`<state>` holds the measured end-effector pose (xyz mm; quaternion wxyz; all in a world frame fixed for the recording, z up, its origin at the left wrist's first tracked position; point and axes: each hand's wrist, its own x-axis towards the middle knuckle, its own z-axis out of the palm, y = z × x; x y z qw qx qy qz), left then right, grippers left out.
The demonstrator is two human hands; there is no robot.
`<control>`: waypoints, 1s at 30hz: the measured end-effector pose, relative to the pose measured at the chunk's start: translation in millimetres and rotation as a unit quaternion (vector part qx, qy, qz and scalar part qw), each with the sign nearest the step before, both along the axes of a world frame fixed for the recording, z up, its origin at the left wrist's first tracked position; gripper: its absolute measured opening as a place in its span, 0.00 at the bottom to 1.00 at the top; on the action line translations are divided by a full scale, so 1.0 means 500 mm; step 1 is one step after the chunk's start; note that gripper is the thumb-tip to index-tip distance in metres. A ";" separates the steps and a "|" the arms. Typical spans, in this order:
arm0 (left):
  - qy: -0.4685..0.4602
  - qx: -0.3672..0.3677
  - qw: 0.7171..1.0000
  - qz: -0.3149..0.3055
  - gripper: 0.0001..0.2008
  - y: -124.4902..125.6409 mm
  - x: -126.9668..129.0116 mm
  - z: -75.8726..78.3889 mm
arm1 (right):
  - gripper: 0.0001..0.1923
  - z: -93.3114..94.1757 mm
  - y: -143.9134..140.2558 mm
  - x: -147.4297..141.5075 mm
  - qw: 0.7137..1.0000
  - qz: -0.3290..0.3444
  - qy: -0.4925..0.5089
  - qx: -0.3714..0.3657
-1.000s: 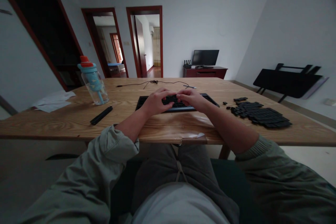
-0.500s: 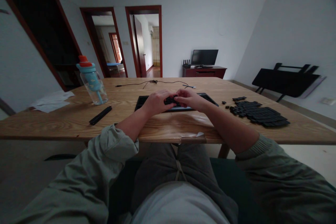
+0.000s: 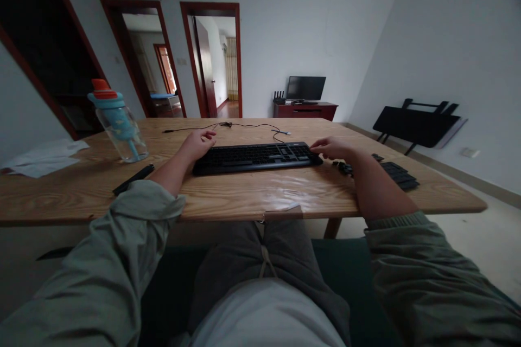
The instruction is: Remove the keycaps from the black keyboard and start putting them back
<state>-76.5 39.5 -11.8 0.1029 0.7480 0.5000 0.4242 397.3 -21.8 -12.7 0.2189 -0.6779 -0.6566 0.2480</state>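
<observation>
A black keyboard (image 3: pixel 256 156) lies lengthwise on the wooden table in front of me. My left hand (image 3: pixel 198 144) hovers by its far left corner, fingers loosely bent and apart, nothing visible in them. At the keyboard's right end is my right hand (image 3: pixel 332 149), its fingers reaching left over the edge and slightly apart, with no object visible in them. Small loose black keycaps (image 3: pixel 342 167) lie just below that hand. More flat black pieces (image 3: pixel 399 173) form a pile farther right, partly hidden behind my right forearm.
On the left stand a clear bottle with a blue and red top (image 3: pixel 122 124), white papers (image 3: pixel 43 157) and a black stick-shaped object (image 3: pixel 132 180) partly behind my left arm. A thin black cable (image 3: pixel 248 125) runs behind the keyboard. The table's front edge (image 3: pixel 228 217) is close to me.
My hands have parted from the middle of the keyboard, left hand to its left end, right hand to its right end. The keyboard is now largely uncovered. The whole view has shifted slightly.
</observation>
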 end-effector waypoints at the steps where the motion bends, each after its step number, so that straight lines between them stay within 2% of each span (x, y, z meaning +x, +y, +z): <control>1: 0.002 -0.004 1.000 0.000 0.20 0.002 -0.001 -0.002 | 0.24 -0.003 0.002 -0.003 1.000 0.007 -0.007 -0.003; 8: 0.013 0.007 1.000 -0.005 0.21 0.002 -0.003 -0.005 | 0.28 -0.001 -0.001 0.002 0.999 -0.004 -0.033 -0.033; 12: 0.007 0.004 1.000 0.004 0.21 0.000 -0.004 -0.004 | 0.28 -0.012 0.011 0.008 1.000 0.000 -0.018 -0.001; 16: 0.011 0.011 1.000 0.006 0.21 0.000 -0.004 -0.002 | 0.23 -0.015 0.020 0.011 0.997 0.003 -0.064 0.036; 22: 0.016 0.010 1.000 0.006 0.19 0.000 -0.004 -0.002 | 0.21 -0.009 0.017 0.011 0.991 -0.008 -0.128 0.037; 30: 0.016 0.017 1.000 0.004 0.19 -0.005 -0.004 0.002 | 0.22 -0.007 0.015 0.006 0.990 0.009 -0.134 0.036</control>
